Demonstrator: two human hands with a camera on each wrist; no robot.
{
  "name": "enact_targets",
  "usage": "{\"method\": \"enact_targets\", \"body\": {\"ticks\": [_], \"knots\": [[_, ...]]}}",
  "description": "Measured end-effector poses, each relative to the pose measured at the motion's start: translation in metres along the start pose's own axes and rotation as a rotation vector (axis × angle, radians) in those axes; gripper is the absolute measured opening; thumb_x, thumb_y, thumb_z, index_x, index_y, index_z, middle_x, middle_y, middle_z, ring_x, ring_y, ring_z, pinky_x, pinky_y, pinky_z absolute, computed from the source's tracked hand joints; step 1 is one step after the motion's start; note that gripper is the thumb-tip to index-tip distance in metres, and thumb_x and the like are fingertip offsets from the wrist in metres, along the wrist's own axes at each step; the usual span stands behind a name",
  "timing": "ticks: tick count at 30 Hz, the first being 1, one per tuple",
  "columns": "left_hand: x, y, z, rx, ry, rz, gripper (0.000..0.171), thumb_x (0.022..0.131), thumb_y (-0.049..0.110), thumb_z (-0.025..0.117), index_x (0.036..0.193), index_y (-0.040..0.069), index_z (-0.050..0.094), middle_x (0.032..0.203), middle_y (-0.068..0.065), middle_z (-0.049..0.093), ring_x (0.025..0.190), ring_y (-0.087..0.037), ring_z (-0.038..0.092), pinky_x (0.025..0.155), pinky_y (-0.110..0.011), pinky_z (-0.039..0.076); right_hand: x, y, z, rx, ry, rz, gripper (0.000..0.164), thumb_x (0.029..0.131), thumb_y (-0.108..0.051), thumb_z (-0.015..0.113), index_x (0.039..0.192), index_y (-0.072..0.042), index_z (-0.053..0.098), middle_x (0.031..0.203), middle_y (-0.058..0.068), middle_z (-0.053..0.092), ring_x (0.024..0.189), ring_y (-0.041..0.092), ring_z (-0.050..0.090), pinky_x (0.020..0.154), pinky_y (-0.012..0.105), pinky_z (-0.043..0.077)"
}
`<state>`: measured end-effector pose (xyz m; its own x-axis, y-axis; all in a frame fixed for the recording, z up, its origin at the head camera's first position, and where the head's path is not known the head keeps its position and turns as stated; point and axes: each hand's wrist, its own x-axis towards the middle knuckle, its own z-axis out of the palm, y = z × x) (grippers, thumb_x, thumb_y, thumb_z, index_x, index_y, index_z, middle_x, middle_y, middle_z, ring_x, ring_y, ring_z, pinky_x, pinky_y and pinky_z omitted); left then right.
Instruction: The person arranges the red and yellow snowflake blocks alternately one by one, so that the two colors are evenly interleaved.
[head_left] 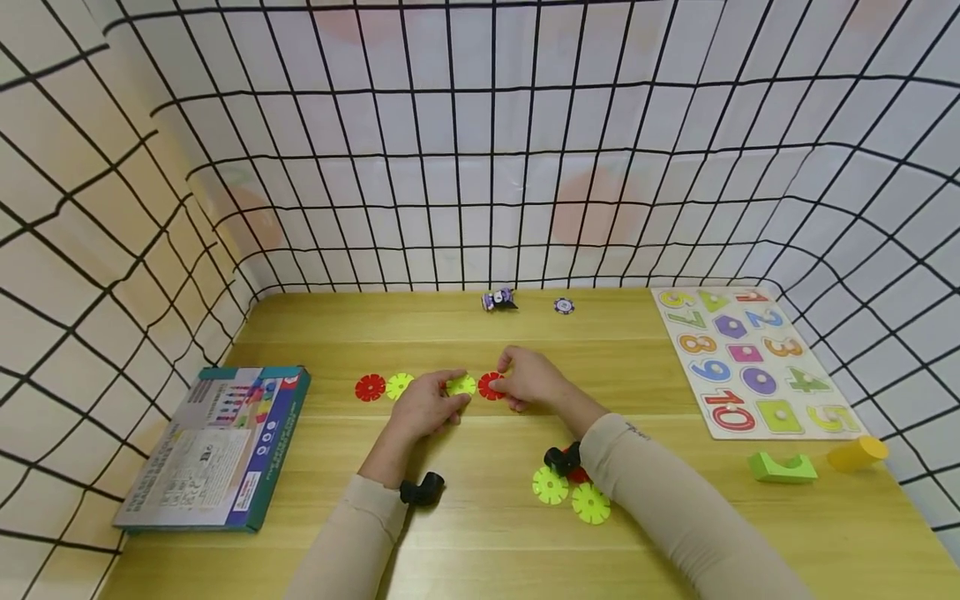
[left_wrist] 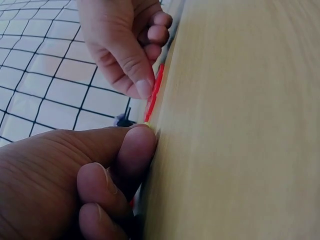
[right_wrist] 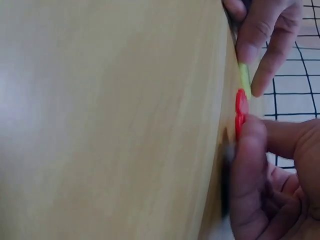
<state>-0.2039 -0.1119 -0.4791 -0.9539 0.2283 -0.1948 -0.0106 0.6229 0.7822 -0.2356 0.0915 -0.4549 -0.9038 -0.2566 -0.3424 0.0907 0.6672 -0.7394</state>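
A row of notched plastic snowflake discs runs across the table. It has a red disc (head_left: 370,387) and a yellow-green disc (head_left: 399,385) at its left end; my left hand (head_left: 429,406) partly covers the middle. Between its thumb and forefinger, that hand holds another yellow-green disc (head_left: 461,385) by the edges. Just to the right, my right hand (head_left: 534,379) pinches a red disc (head_left: 491,386) by its right side. In the right wrist view the held red disc (right_wrist: 242,102) meets the end of the held yellow-green disc (right_wrist: 244,80), both low over the wood.
Loose yellow-green discs (head_left: 590,503) lie below my right forearm, partly hidden. A boxed toy (head_left: 202,450) is at left; a number puzzle board (head_left: 697,392), green arch block (head_left: 782,468) and yellow cylinder (head_left: 857,453) are at right. A small purple figure (head_left: 499,300) and round chip (head_left: 564,306) lie near the back mesh.
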Motion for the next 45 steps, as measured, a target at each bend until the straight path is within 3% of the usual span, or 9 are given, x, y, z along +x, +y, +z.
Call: {"method": "enact_targets", "body": {"ticks": [5, 10, 16, 21, 26, 31, 38, 45], "knots": [[-0.001, 0.001, 0.000, -0.005, -0.005, -0.003, 0.048, 0.086, 0.033, 0.065, 0.132, 0.025, 0.052, 0.057, -0.001, 0.062, 0.036, -0.014, 0.048, 0.037, -0.029, 0.043, -0.001, 0.002, 0.001, 0.010, -0.006, -0.005, 0.029, 0.085, -0.021, 0.069, 0.102, -0.008, 0.050, 0.058, 0.010, 0.059, 0.047, 0.020, 0.058, 0.047, 0.031, 0.052], [0.000, 0.001, 0.002, -0.016, -0.010, 0.002, 0.048, 0.087, 0.032, 0.065, 0.133, 0.025, 0.051, 0.058, -0.001, 0.062, 0.037, -0.014, 0.047, 0.036, -0.028, 0.042, -0.004, 0.011, -0.002, 0.111, -0.020, -0.026, 0.030, 0.088, -0.026, 0.064, 0.108, -0.009, 0.050, 0.065, 0.012, 0.060, 0.051, 0.022, 0.060, 0.050, 0.033, 0.053], [-0.001, 0.004, 0.004, -0.023, -0.024, 0.008, 0.051, 0.086, 0.032, 0.065, 0.134, 0.025, 0.050, 0.058, -0.001, 0.062, 0.036, -0.014, 0.046, 0.036, -0.028, 0.042, -0.024, 0.028, -0.011, 0.210, -0.091, -0.100, 0.038, 0.089, -0.026, 0.062, 0.118, -0.007, 0.047, 0.067, 0.016, 0.061, 0.052, 0.025, 0.061, 0.051, 0.037, 0.053], [-0.002, 0.007, 0.005, 0.009, -0.039, 0.035, 0.054, 0.084, 0.038, 0.067, 0.134, 0.026, 0.050, 0.059, 0.000, 0.063, 0.038, -0.015, 0.048, 0.038, -0.030, 0.042, -0.058, 0.039, -0.018, 0.118, -0.137, -0.157, 0.035, 0.089, -0.026, 0.063, 0.117, -0.010, 0.051, 0.062, 0.014, 0.060, 0.050, 0.028, 0.060, 0.046, 0.035, 0.051], [-0.001, 0.013, 0.011, 0.036, -0.066, 0.083, 0.054, 0.083, 0.040, 0.067, 0.133, 0.028, 0.050, 0.062, 0.001, 0.063, 0.042, -0.017, 0.052, 0.042, -0.031, 0.043, -0.093, 0.055, -0.021, -0.004, -0.181, -0.233, 0.032, 0.085, -0.029, 0.067, 0.113, -0.016, 0.058, 0.058, 0.007, 0.057, 0.044, 0.018, 0.054, 0.038, 0.026, 0.042], [0.002, 0.020, 0.019, 0.055, -0.037, 0.107, 0.054, 0.083, 0.040, 0.067, 0.133, 0.028, 0.051, 0.061, 0.003, 0.061, 0.044, -0.016, 0.051, 0.043, -0.030, 0.041, -0.120, 0.065, -0.017, -0.035, -0.246, -0.214, 0.040, 0.079, -0.032, 0.073, 0.115, -0.020, 0.060, 0.060, 0.002, 0.055, 0.040, 0.012, 0.047, 0.038, 0.027, 0.043], [0.007, 0.027, 0.030, 0.010, -0.034, 0.096, 0.054, 0.085, 0.038, 0.065, 0.135, 0.024, 0.048, 0.060, 0.003, 0.062, 0.041, -0.017, 0.053, 0.042, -0.031, 0.044, -0.136, 0.065, -0.009, -0.223, -0.164, -0.247, 0.049, 0.072, -0.042, 0.077, 0.116, -0.026, 0.062, 0.083, -0.007, 0.056, 0.070, 0.009, 0.048, 0.063, 0.025, 0.041], [0.007, 0.026, 0.033, 0.074, -0.009, 0.058, 0.049, 0.088, 0.038, 0.061, 0.134, 0.024, 0.049, 0.055, 0.005, 0.061, 0.038, -0.016, 0.052, 0.040, -0.031, 0.044, -0.139, 0.068, -0.003, -0.258, -0.135, -0.257, 0.046, 0.073, -0.040, 0.076, 0.114, -0.025, 0.062, 0.067, -0.009, 0.052, 0.059, 0.007, 0.047, 0.053, 0.024, 0.040]]}}
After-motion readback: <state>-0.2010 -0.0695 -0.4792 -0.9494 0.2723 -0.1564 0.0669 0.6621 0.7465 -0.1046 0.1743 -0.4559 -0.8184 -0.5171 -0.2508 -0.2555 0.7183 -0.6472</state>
